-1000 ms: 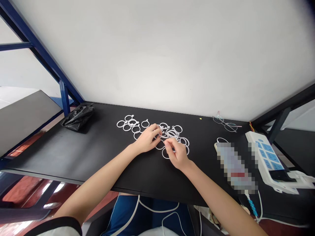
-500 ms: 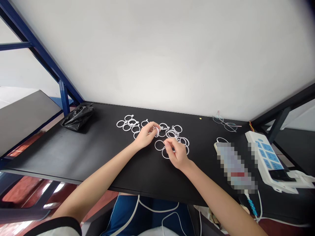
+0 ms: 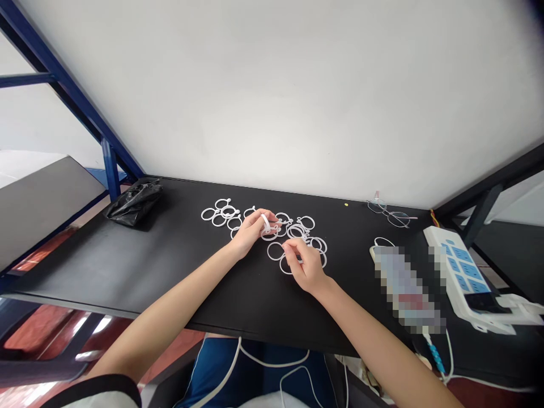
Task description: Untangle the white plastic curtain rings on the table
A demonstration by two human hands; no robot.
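Several white plastic rings [image 3: 297, 231] lie scattered on a black table [image 3: 178, 266]. My left hand [image 3: 249, 232] is closed round one white ring [image 3: 266, 222], lifted a little above the pile. My right hand [image 3: 305, 263] rests on the table just right of it, fingers pinched on another ring [image 3: 276, 251] lying flat at the pile's near edge. A smaller group of rings [image 3: 221, 214] sits to the left of my left hand.
A crumpled black plastic bag [image 3: 135, 202] lies at the far left. Glasses [image 3: 390, 213] sit at the back right. A white and blue power strip [image 3: 463, 272] and a blurred flat object [image 3: 403, 289] lie at the right. Blue frame bars [image 3: 108, 164] rise at left.
My left hand has pulled one ring out of the pile and raised it, turning it upward. My right hand has stayed almost still on its ring.
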